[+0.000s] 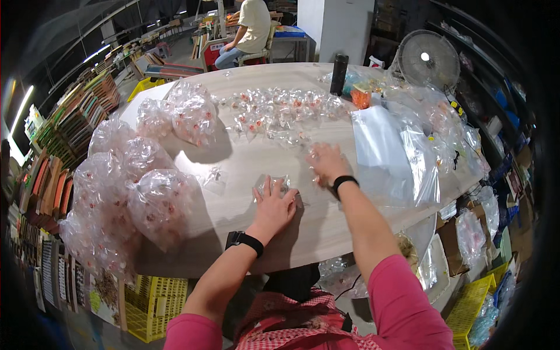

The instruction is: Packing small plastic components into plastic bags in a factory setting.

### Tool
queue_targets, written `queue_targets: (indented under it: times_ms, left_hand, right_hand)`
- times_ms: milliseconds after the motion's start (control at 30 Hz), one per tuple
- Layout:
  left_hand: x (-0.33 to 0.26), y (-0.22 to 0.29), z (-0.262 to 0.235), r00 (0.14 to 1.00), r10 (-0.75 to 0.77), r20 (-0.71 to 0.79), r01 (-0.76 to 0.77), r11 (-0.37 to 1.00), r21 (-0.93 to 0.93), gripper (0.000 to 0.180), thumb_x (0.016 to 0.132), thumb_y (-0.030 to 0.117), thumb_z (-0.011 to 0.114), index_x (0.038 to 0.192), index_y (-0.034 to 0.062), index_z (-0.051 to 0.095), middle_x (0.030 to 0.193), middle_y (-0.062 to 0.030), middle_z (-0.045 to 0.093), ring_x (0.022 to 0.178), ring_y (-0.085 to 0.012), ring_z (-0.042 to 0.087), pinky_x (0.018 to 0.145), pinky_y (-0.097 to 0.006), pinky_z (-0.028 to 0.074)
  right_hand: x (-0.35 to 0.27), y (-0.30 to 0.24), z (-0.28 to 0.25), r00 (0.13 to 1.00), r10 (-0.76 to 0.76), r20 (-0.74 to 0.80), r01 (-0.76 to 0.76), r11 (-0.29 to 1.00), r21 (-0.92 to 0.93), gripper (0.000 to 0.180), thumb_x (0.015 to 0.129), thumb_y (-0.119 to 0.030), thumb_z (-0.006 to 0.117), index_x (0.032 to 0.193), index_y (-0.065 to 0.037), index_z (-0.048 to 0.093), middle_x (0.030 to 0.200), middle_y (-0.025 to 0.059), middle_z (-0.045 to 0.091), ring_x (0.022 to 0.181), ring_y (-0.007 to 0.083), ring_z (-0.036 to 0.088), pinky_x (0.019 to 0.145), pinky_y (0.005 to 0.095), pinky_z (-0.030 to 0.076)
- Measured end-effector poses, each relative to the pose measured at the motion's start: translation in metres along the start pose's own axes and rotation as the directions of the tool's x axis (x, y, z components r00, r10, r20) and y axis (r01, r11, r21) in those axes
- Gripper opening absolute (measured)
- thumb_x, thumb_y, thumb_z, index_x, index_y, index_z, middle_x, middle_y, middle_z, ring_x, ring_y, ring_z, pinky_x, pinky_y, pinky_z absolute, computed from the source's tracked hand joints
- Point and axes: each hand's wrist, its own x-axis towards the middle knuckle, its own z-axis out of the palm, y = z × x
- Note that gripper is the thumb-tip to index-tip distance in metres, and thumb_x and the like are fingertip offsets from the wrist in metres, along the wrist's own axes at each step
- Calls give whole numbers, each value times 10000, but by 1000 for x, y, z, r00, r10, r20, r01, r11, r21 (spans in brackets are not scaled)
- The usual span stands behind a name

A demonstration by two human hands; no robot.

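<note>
My left hand lies on the pale table with its fingers spread, pressing on a small clear plastic packet. To its right, my right hand is over the table, and motion smears its fingers; whether it holds anything does not show. Another small clear packet lies flat to the left of my left hand. Beyond both hands spreads a long pile of small clear packets with reddish bits inside. Several large clear bags, filled with similar packets, stand along the left side.
Flat clear plastic bags lie on the right of the table. A black bottle and an orange-filled bag stand at the back, near a fan. Yellow crates sit below. A person sits farther off.
</note>
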Motion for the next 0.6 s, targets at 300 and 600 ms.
queue_targets:
  times_ms: [300, 600]
  left_hand:
    - [0, -1, -7, 1000, 20, -8, -20, 1000, -13, 311, 881, 260, 563, 1188, 215, 584, 1359, -198, 399, 1322, -523, 270, 941, -773, 267]
    - [-13, 5, -8, 998, -53, 47, 54, 998, -31, 320, 870, 298, 557, 1181, 236, 596, 1378, -176, 398, 1358, -505, 230, 994, -757, 204]
  right_hand:
    - [-38, -57, -54, 993, 113, 17, -114, 992, 60, 275, 869, -366, 593, 1110, -235, 611, 1035, 60, 571, 992, 310, 531, 768, 492, 478]
    - [-35, 2, -87, 978, 209, 16, -189, 846, 499, 158, 779, -195, 599, 902, -105, 641, 803, 155, 646, 801, 351, 622, 696, 449, 492]
